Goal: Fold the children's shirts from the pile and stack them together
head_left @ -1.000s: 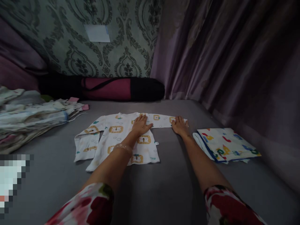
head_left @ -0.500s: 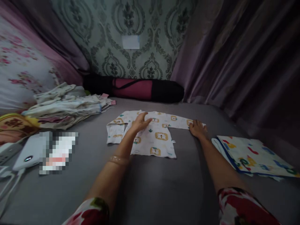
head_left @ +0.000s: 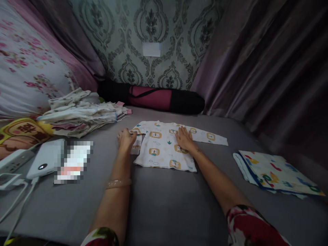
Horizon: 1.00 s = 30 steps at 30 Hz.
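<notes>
Left hand [head_left: 126,138] nearest bent sleeve [head_left: 136,147] of shirt [head_left: 159,145], at its outer fold, grip curled, can't tell if pinching; right hand [head_left: 185,139] spread flat on opposite side.

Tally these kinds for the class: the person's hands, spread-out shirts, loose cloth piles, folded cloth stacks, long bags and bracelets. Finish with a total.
Hands: 2 (left hand, right hand)
Spread-out shirt: 1
Loose cloth pile: 1
Folded cloth stack: 1
Long bag: 1
Bracelet: 1
Total: 7
</notes>
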{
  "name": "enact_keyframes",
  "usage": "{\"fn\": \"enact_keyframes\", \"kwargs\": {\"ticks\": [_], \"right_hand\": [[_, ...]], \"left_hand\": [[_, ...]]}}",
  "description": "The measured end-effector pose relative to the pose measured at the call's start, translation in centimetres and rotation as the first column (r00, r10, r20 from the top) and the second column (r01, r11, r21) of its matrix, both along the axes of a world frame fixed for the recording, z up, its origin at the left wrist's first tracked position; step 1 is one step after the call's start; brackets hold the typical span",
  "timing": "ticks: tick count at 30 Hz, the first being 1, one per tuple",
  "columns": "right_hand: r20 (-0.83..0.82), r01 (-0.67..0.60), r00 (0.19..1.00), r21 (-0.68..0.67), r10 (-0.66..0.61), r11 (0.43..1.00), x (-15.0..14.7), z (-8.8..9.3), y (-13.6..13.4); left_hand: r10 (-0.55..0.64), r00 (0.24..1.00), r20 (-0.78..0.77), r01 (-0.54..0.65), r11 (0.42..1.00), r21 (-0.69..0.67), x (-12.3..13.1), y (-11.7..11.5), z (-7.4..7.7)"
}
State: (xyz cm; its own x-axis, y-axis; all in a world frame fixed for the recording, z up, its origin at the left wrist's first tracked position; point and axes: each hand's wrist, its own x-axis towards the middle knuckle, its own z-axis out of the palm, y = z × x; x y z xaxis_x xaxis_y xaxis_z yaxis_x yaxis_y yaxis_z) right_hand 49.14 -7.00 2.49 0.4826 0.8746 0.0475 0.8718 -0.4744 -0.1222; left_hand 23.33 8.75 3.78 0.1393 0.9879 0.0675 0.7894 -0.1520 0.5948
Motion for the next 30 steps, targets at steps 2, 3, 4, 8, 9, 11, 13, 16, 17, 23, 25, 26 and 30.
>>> {"fn": "enact_keyframes", "kwargs": {"ticks": [2, 3, 4, 8, 9, 11, 13, 16, 17, 23, 25, 26, 30], "right_hand": [[-0.031, -0.012, 0.999, -0.03, 0.011, 0.999, -1.4, -0.3, 0.8], [-0.041, -0.002, 0.999, -0.04, 0.001, 0.999, -1.7, -0.5, 1.0], [-0.047, 0.009, 0.999, -0.046, -0.011, 0.999, -1.9, -0.7, 1.0], [-0.049, 0.037, 0.998, -0.03, -0.039, 0.999, -1.7, -1.2, 0.7], [-0.045, 0.036, 0.998, -0.026, -0.037, 0.999, -1.7, -1.3, 0.7], [-0.035, 0.034, 0.999, -0.028, -0.035, 0.999, -1.5, -1.4, 0.7], [-0.027, 0.036, 0.999, -0.037, -0.037, 0.999, -1.5, -1.5, 0.8], [-0.009, 0.043, 0.999, -0.04, -0.043, 0.998, -1.4, -1.7, 1.0], [0.0, 0.045, 0.999, -0.038, -0.045, 0.998, -1.3, -1.8, 1.0], [0.04, 0.046, 0.998, -0.007, -0.045, 0.999, -1.1, -2.5, 1.1], [0.049, 0.045, 0.998, 0.005, -0.045, 0.999, -1.1, -2.5, 1.1], [0.051, 0.043, 0.998, 0.008, -0.044, 0.999, -1.1, -2.6, 1.1], [0.042, 0.047, 0.998, -0.007, -0.047, 0.999, -1.1, -2.5, 1.1]], "left_hand": [[0.042, 0.998, -0.054, -0.042, 0.999, -0.001, -0.3, -0.2, 0.0], [0.057, 0.994, -0.088, -0.058, 0.998, -0.003, -0.4, -0.2, 0.0], [0.055, 0.991, -0.119, -0.057, 0.998, -0.01, -0.6, -0.3, 0.0], [0.049, 0.978, -0.202, -0.066, 0.995, -0.078, -1.7, -0.1, 0.2], [0.054, 0.976, -0.211, -0.076, 0.992, -0.099, -1.9, 0.1, 0.2], [0.047, 0.975, -0.215, -0.082, 0.984, -0.159, -2.4, 0.4, 0.4], [0.013, 0.977, -0.213, -0.066, 0.968, -0.242, -2.8, 0.9, 0.4], [-0.039, 0.975, -0.218, -0.035, 0.945, -0.326, -3.1, 1.7, 0.3], [-0.058, 0.974, -0.219, -0.018, 0.943, -0.332, -3.2, 1.9, 0.2], [-0.058, 0.98, -0.188, 0.005, 0.962, -0.274, -3.1, 1.3, 1.1], [0.003, 0.992, -0.122, -0.013, 0.997, -0.076, -2.8, 0.6, 2.1], [0.007, 0.997, -0.077, -0.003, 0.999, 0.053, -2.6, 0.4, 2.6], [-0.176, 0.984, -0.033, 0.178, 0.942, 0.284, -2.0, 0.1, 3.8]]}}
